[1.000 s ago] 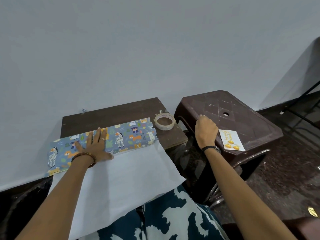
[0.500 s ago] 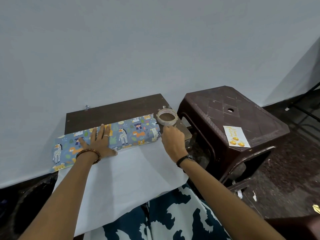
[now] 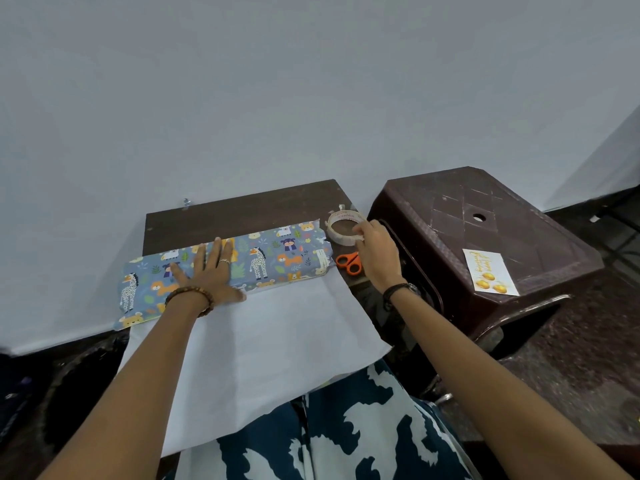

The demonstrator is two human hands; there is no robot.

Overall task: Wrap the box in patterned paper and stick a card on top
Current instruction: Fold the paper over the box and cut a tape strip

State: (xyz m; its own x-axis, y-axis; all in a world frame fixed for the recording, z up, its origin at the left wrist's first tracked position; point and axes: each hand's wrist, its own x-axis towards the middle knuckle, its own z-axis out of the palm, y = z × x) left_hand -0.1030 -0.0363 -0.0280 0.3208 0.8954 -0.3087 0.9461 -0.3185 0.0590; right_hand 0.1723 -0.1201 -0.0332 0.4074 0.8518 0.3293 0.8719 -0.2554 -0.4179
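Observation:
A long box (image 3: 277, 258) lies on the small brown table (image 3: 242, 209), with blue animal-patterned paper folded over its top. The paper's white underside (image 3: 263, 348) spreads from the box toward my lap. My left hand (image 3: 207, 271) presses flat on the papered box, fingers straight. At the table's right end my right hand (image 3: 375, 251) pinches the near rim of a roll of clear tape (image 3: 341, 230). A white card with gold print (image 3: 490, 271) lies on the brown plastic stool (image 3: 485, 216) to the right.
Orange-handled scissors (image 3: 349, 262) lie on the table just right of the box, below the tape. A pale wall rises directly behind the table. Dark floor (image 3: 588, 358) extends to the right of the stool.
My right hand left the stool top, swung left to the table and took hold of the tape roll. The scissors have come into sight. My left hand stayed pressed on the box.

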